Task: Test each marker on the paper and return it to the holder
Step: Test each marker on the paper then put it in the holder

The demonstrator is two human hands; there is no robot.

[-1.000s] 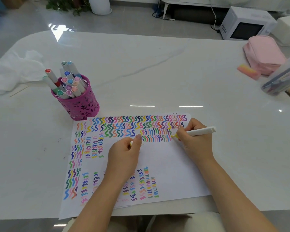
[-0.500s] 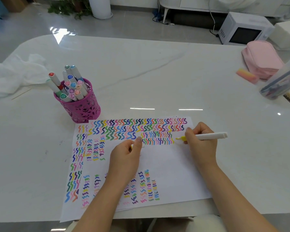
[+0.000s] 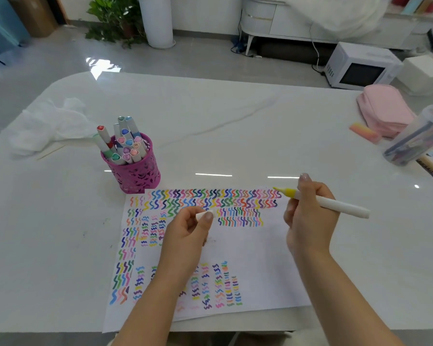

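A white sheet of paper (image 3: 255, 260) covered with several rows of coloured squiggles lies on the table in front of me. My right hand (image 3: 308, 216) grips a white marker (image 3: 335, 204) with a yellow tip, lifted off the paper, tip pointing left over the sheet's top right corner. My left hand (image 3: 185, 233) hovers over the middle of the paper and pinches the marker's white cap (image 3: 203, 215). A magenta cut-out holder (image 3: 133, 173) with several capped markers stands just beyond the paper's top left corner.
A crumpled white cloth (image 3: 48, 126) lies at the far left. At the right are a pink pouch (image 3: 383, 109), an orange-pink eraser (image 3: 365, 133) and a clear tub of pens (image 3: 415, 141). A microwave (image 3: 360, 68) sits on the floor beyond the white marble table (image 3: 235, 126).
My right hand has lifted the yellow marker off the paper and swung its tip up to the right. My left hand has risen with the cap. The view tilted upward.
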